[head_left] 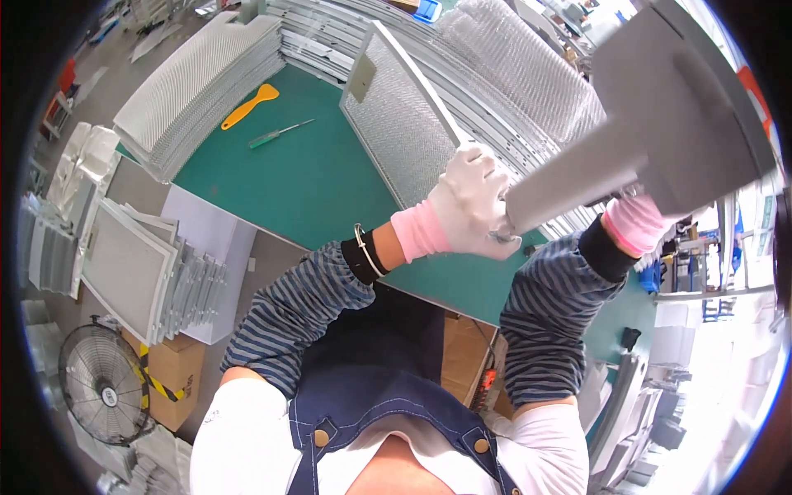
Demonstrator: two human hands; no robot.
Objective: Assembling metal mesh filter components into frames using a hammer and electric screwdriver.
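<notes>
My left hand [470, 202], in a white glove with a pink cuff, curls its fingers at the near end of a framed mesh panel [404, 111]. The panel stands tilted on the green tabletop [322, 177]. Close to the camera, a bulky grey object [685, 107] with a thick tube-like arm is too blurred to name; its arm ends right by my left fingers. Behind it, my right hand [639, 221] shows little more than its pink cuff, its fingers hidden. Left of the panel lie a yellow scraper [250, 107] and a green-handled screwdriver [280, 134].
A stack of mesh sheets [202, 87] stands at the table's left end. More mesh [524, 62] and long metal strips line the far side. Left of the table are leaning framed panels [128, 264], a black floor fan [106, 384] and a cardboard box [180, 375].
</notes>
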